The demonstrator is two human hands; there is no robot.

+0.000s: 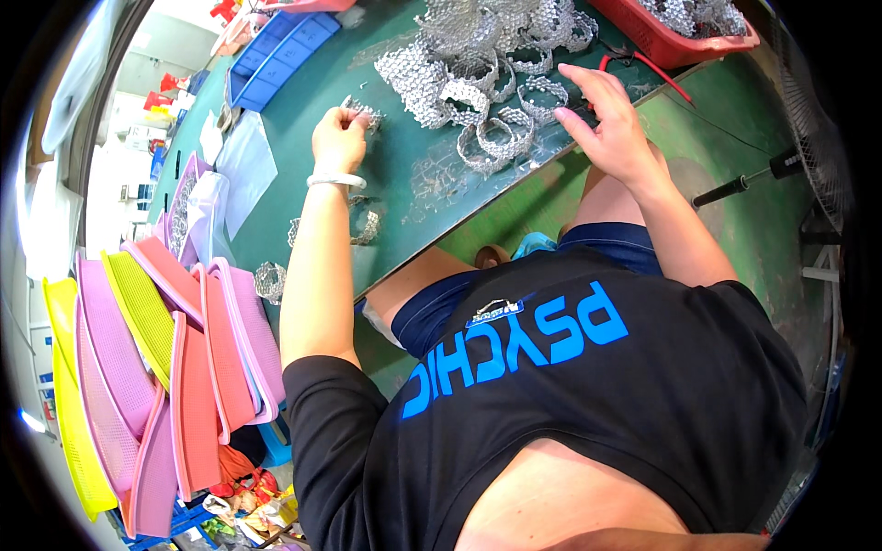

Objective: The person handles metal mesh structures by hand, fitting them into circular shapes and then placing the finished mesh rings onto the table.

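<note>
On green tabletop (299, 129), silvery mesh strips (473, 60), honeycomb-patterned, several looped

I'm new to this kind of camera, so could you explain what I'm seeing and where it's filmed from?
There's no robot here, just a person's two bare hands. The single picture comes from a fisheye camera worn on the head, looking down, so straight edges bend. The left hand pinches a small silvery mesh piece above a green tabletop. The right hand is open beside a heap of silvery mesh strips, some curled into loops. Near it lie red-handled pliers and a red basket holding more silvery pieces.
</note>
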